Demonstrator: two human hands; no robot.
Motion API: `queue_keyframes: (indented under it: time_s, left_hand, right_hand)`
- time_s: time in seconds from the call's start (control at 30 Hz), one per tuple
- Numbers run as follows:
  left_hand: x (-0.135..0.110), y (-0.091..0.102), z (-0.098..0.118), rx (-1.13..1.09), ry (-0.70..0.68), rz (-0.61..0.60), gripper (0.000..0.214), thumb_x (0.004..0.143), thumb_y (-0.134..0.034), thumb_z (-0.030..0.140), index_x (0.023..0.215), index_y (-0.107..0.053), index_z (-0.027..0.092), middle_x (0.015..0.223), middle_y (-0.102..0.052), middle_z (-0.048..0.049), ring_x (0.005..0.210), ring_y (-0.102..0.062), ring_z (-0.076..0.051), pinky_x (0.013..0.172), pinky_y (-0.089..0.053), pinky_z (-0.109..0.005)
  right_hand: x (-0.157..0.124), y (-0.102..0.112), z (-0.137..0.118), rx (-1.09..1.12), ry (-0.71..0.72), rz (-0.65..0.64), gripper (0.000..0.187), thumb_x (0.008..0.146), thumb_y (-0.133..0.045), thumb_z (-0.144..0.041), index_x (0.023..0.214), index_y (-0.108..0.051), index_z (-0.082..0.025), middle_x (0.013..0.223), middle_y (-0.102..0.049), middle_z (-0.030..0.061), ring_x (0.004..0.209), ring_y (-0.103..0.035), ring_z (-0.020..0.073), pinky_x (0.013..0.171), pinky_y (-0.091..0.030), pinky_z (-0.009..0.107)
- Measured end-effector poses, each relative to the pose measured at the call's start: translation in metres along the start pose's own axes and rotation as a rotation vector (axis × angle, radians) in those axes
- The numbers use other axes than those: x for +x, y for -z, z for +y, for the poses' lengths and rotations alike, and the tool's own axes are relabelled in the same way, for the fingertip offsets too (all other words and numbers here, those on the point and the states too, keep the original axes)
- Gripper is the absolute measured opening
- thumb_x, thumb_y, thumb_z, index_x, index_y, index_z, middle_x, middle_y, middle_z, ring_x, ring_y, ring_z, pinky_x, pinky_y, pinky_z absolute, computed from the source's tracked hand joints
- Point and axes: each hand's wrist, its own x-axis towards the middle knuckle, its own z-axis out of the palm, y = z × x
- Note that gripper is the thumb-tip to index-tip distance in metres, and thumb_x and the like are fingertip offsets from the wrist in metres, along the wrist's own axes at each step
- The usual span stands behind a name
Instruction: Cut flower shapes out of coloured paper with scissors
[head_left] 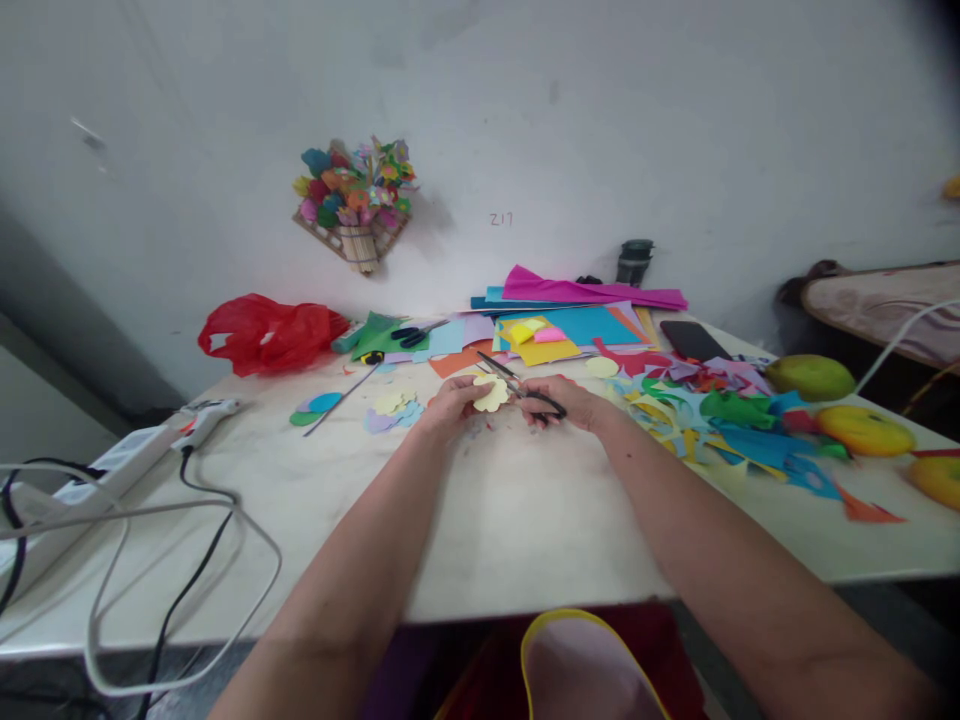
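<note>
Fingers of the left hand (451, 404) pinch a pale-yellow scalloped paper flower (492, 394) just left of the black-handled scissors (555, 406), apparently to steady it beside the blades, while the right hand (568, 399) grips the handles and colourful paper scraps (739, 409) lie right of the scissors on the bench (525, 530).

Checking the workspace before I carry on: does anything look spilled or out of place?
Yes, somewhat: paper scraps lie strewn in a loose heap on the right side of the table, close beside yellow fruit; food next to scraps looks odd.
</note>
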Motion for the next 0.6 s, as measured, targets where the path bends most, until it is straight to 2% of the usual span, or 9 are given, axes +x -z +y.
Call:
queue_keyframes:
  time_s: [0.2, 0.6]
  left_hand:
    - [-0.0017, -0.0023, 0.0011, 0.000, 0.018, -0.005, 0.033, 0.054, -0.086, 0.032, 0.071, -0.069, 0.008, 0.070, -0.071, -0.0112, 0.060, -0.063, -0.016, 0.059, -0.048, -0.027]
    - [-0.0001, -0.0020, -0.0007, 0.006, 0.005, -0.031, 0.029, 0.058, -0.085, 0.030, 0.072, -0.070, 0.010, 0.067, -0.070, -0.0088, 0.055, -0.061, -0.014, 0.055, -0.049, -0.025]
  right_hand:
    - [0.0017, -0.0008, 0.0028, -0.030, -0.005, 0.005, 0.025, 0.075, -0.069, -0.037, 0.082, -0.059, -0.015, 0.061, -0.063, -0.0009, 0.044, -0.054, 0.0073, 0.036, -0.026, 0.017]
    - [0.0029, -0.0082, -0.0001, 0.004, -0.042, 0.053, 0.017, 0.074, -0.070, -0.030, 0.078, -0.059, -0.017, 0.057, -0.061, -0.0020, 0.041, -0.053, 0.0073, 0.033, -0.025, 0.017]
